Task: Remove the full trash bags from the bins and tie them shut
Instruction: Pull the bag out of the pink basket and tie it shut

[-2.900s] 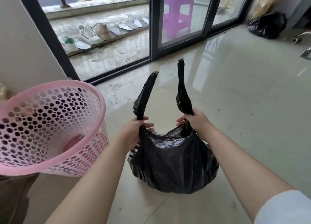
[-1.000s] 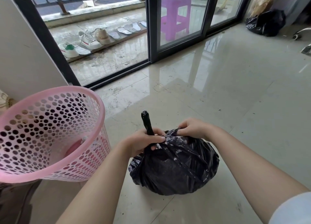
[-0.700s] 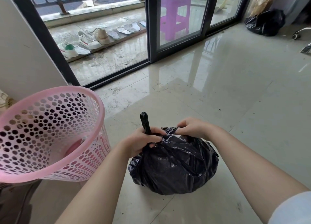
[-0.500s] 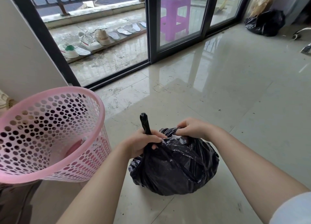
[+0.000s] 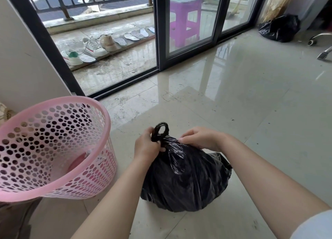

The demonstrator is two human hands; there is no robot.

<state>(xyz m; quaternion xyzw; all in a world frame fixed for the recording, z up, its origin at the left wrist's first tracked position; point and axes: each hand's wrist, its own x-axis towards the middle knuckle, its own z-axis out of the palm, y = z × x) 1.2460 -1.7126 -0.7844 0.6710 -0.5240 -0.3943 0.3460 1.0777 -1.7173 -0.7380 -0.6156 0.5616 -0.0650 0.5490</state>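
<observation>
Floor (image 5: pixel 251 104): glossy tile, carries trash bag (image 5: pixel 185 181).
Bin (image 5: pixel 53 149): pink, at bag's 9 o'clock.
Left hand (image 5: pixel 146 147): fisted on twisted bag loop (image 5: pixel 160 132).
Right hand (image 5: pixel 199 137): fingers pinch bag top, 3 o'clock of loop.

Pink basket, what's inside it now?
The pink basket holds no bag. Through its open top you see only the holey walls and a plain pink bottom. The black trash bag sits on the floor beside it; what it holds is hidden.

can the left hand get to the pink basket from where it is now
Probably yes: the pink basket stands just left of the left hand with bare floor between, though that hand is gripping the black bag.
</observation>
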